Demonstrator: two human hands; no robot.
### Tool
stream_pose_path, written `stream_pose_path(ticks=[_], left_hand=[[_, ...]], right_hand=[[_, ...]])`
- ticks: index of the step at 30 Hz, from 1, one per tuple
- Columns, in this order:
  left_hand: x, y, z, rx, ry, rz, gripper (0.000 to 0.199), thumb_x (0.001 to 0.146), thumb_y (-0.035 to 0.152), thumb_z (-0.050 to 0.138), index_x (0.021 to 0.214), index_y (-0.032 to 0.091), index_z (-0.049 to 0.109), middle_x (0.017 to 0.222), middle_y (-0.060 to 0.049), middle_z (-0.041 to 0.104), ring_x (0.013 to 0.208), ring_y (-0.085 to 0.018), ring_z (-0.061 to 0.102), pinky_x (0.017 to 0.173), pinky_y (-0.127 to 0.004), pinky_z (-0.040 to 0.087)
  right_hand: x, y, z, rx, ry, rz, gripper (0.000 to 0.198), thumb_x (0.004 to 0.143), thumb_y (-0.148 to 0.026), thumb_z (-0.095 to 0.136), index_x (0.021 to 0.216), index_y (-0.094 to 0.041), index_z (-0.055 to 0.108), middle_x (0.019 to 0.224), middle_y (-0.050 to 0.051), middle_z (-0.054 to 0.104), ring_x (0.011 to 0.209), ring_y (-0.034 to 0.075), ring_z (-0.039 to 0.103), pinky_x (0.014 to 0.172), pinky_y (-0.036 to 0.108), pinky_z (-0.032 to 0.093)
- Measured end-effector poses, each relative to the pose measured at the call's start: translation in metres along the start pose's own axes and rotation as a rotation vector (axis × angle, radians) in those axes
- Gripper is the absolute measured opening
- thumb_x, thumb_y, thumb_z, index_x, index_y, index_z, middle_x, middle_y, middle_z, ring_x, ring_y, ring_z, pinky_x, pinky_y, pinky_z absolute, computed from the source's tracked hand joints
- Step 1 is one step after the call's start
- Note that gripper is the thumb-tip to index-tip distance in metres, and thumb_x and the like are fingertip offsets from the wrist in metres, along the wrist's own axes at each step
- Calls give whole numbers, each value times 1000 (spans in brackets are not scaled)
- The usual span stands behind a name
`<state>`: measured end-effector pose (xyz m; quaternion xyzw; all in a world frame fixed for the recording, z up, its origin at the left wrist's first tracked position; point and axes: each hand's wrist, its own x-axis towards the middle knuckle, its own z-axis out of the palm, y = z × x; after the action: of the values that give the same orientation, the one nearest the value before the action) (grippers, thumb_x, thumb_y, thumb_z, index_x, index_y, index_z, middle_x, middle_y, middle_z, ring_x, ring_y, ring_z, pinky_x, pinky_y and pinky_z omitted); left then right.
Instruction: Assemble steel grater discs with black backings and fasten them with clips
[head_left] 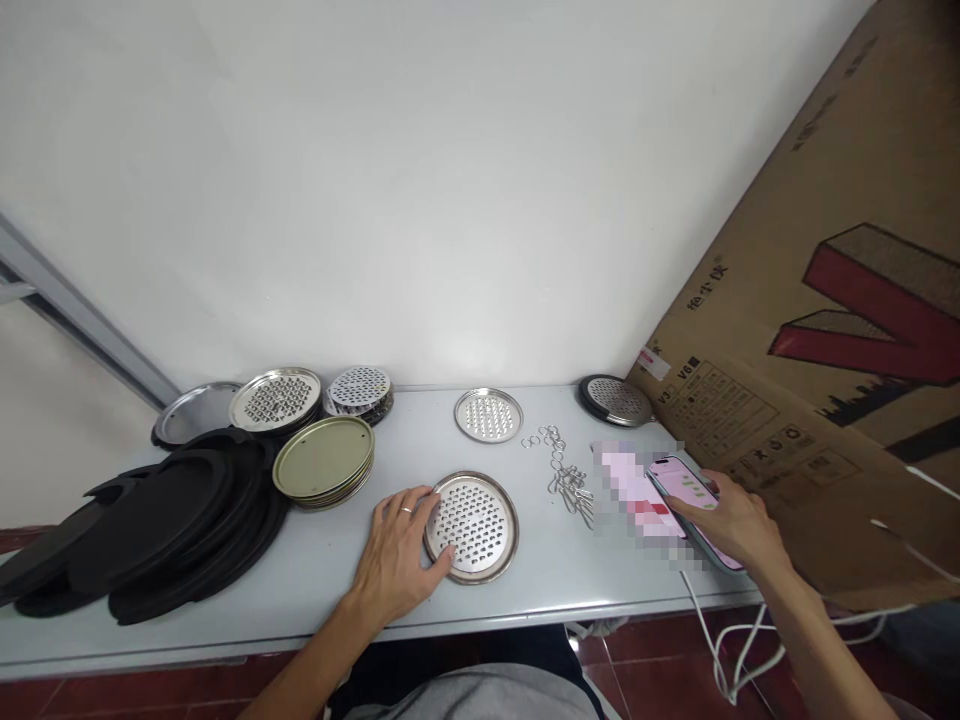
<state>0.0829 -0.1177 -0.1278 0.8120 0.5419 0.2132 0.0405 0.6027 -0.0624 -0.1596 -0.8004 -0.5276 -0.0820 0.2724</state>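
Observation:
A round metal grater disc point(471, 528) with a raised rim lies flat on the table in front of me. My left hand point(401, 550) rests at its left side, fingers and thumb apart and touching the rim. On the right, my right hand point(739, 520) is closed around a smartphone point(694, 500) with a lit pink screen, the thumb over its near edge. Just left of it lies another flat pink-screened device point(637, 490), partly blurred out. Metal rings and clips point(571, 485) are scattered between the grater disc and the phones.
A second grater disc point(489, 415) lies near the wall. At left are black discs point(172, 510), gold-coloured lids point(324, 458) and stacked graters point(276, 400). A black-rimmed grater point(616, 399) sits beside a large cardboard box point(810, 330). White cables point(739, 665) hang below the table edge.

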Motion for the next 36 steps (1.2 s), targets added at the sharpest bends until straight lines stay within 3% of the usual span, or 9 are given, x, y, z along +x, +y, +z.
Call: stream_pose_path(ticks=[3, 6, 10, 13, 17, 23, 29, 33, 36], left_hand=[[0, 0, 0, -3, -8, -4, 53, 85, 36, 64, 135, 20, 54, 138, -14, 57, 125, -33, 52, 108, -52, 37], [0, 0, -1, -1, -11, -5, 54, 85, 36, 65, 135, 21, 54, 138, -13, 57, 125, -33, 52, 108, -53, 37], [0, 1, -1, 1, -5, -8, 52, 83, 35, 67, 133, 23, 58, 137, -12, 57, 124, -32, 53, 108, -52, 38], [1, 1, 0, 4, 0, -28, 50, 82, 35, 68, 131, 24, 59, 136, -10, 59, 124, -32, 54, 107, -52, 39], [1, 1, 1, 1, 12, -44, 49, 84, 33, 67, 132, 25, 59, 135, -10, 60, 124, -31, 55, 106, -51, 41], [-4, 2, -7, -41, 60, -10, 47, 87, 31, 64, 133, 21, 56, 134, -14, 59, 121, -31, 56, 103, -50, 44], [9, -17, -67, 100, 175, -62, 33, 93, 31, 55, 125, 24, 62, 123, -11, 66, 110, -28, 63, 93, -45, 49], [25, -46, -108, 284, 71, -182, 31, 91, 36, 60, 117, 22, 68, 114, -11, 71, 102, -31, 67, 87, -43, 49], [27, -61, -119, 328, -59, -238, 21, 90, 32, 61, 105, 22, 72, 101, -8, 75, 93, -29, 70, 79, -38, 47]], right_hand=[[3, -6, -9, -47, -264, 61, 82, 70, -61, 75, 129, -5, 67, 100, 31, 73, 94, 46, 67, 62, 48, 39], [-5, -32, -23, -99, -202, 36, 91, 74, -62, 71, 141, -1, 54, 111, 38, 67, 102, 52, 64, 67, 55, 42], [-55, -107, -33, 72, 4, -287, 67, 91, -48, 54, 143, -7, 49, 127, 32, 62, 118, 47, 59, 90, 61, 46], [-113, -175, -30, 300, -178, -583, 54, 94, -41, 56, 143, -18, 47, 139, 18, 59, 130, 37, 53, 106, 57, 45], [-164, -231, -19, 367, -381, -733, 48, 93, -33, 62, 138, -22, 54, 143, 13, 59, 135, 33, 50, 109, 54, 44], [-170, -233, -10, 392, -400, -719, 41, 94, -34, 61, 133, -21, 57, 140, 13, 60, 134, 33, 50, 108, 54, 45], [-171, -230, -9, 425, -378, -678, 37, 94, -34, 61, 130, -24, 59, 135, 12, 63, 130, 33, 54, 104, 53, 49], [-173, -230, -8, 450, -338, -657, 33, 93, -32, 63, 125, -24, 60, 130, 12, 65, 125, 32, 58, 100, 52, 51], [-173, -230, -8, 466, -320, -638, 30, 93, -32, 63, 122, -23, 61, 127, 12, 65, 121, 32, 59, 98, 51, 52]])
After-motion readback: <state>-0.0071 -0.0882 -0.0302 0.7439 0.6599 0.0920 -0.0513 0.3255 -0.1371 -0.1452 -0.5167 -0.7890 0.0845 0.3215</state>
